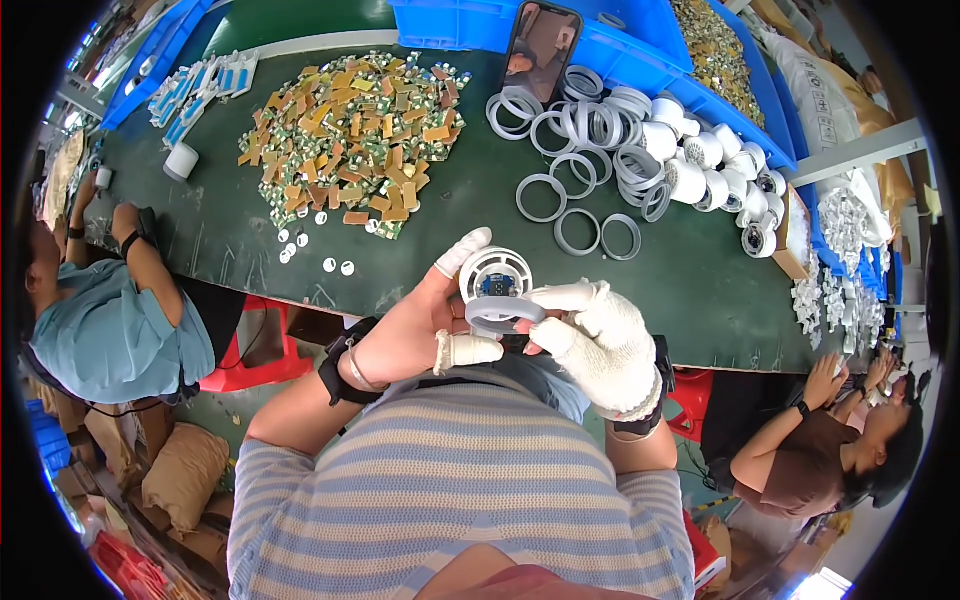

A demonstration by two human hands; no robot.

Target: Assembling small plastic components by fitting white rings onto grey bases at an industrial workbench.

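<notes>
Near the table's front edge, my left hand (398,342) is closed around a round white plastic housing (497,262) with a blue circuit board inside. White finger covers sit on its thumb and a fingertip. My right hand (606,345), in a white knit glove with bare fingertips, pinches a grey plastic ring (507,317). The ring is tilted and overlaps the housing's near side; whether the two are joined I cannot tell. Ahead of my right hand lie several loose grey rings (541,198) and a heap of white cylindrical housings (686,180).
A big pile of small circuit boards (360,140) spreads over the green table (450,222), with white discs (330,265) beside it. A phone (543,50) leans on a blue bin (640,62). People sit at left (120,320) and right (815,450).
</notes>
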